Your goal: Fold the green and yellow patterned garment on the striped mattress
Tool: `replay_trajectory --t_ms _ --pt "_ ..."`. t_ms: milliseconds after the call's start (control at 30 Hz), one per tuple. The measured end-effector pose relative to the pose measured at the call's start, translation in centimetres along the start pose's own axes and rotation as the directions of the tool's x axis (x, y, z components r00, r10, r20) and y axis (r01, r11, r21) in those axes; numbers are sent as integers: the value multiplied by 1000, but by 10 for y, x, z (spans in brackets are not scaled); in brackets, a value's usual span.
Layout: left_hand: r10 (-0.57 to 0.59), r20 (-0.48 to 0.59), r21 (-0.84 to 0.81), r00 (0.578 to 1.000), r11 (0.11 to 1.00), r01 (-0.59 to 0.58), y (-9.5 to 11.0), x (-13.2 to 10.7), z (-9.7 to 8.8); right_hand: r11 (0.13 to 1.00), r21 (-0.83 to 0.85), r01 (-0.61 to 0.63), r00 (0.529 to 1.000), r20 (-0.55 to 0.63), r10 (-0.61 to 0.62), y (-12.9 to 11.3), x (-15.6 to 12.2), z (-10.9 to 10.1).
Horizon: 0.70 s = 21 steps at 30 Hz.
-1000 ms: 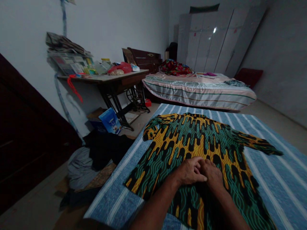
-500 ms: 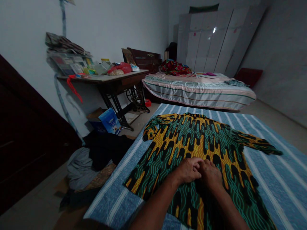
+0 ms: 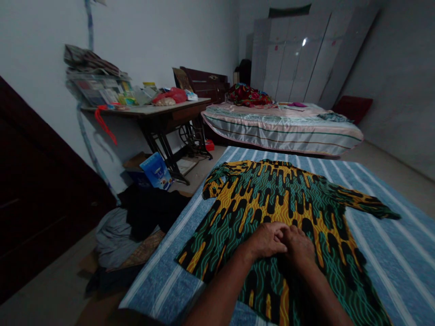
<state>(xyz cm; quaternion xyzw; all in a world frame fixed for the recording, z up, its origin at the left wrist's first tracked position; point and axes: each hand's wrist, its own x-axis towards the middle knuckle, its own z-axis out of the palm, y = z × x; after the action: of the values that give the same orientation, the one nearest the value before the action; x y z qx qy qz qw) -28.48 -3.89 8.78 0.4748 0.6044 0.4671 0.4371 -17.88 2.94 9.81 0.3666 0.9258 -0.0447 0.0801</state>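
Observation:
A long-sleeved shirt [image 3: 272, 190] in black, green and mustard lies spread out, its collar at the far end and its sleeves out to the sides. My left hand [image 3: 268, 239] and my right hand [image 3: 299, 244] meet over the middle of its lower body. Both have curled fingers, with the fingertips pressed together against each other. Whatever lies between the fingertips is hidden by the hands. Dark shadow covers the cloth just below them.
Under the shirt is a blue, white-striped bed surface [image 3: 163, 276]. Folded clothes [image 3: 115, 235] and a blue packet [image 3: 156, 171] lie on the left. A cluttered sewing-machine table [image 3: 146, 111] stands beyond, with another bed [image 3: 282, 127] and a wardrobe [image 3: 292, 59] behind.
Almost nothing differs. Both hands stay together at the same place over the shirt, and the shirt lies as before; the camera view has shifted very slightly.

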Motion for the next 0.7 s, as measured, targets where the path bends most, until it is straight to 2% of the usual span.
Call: replay_trajectory --t_ms 133,267,400,533,700 --pt "36 -24 74 999 997 -35 5 -5 1 1000 -4 -9 1000 -8 9 0 1 1" --pt "4 43 -9 999 1000 -3 5 -8 0 1000 -2 -1 1000 14 1 -1 0 -3" --pt "-40 32 -60 999 997 42 0 -6 -3 999 2 -33 999 22 33 -4 -1 -6" --pt "-56 26 -103 998 993 58 -3 -1 -3 999 30 -14 1000 18 14 -3 0 -4" --pt "-30 6 -73 1000 997 30 0 -2 -1 1000 1 -5 1000 -4 5 0 1 3"
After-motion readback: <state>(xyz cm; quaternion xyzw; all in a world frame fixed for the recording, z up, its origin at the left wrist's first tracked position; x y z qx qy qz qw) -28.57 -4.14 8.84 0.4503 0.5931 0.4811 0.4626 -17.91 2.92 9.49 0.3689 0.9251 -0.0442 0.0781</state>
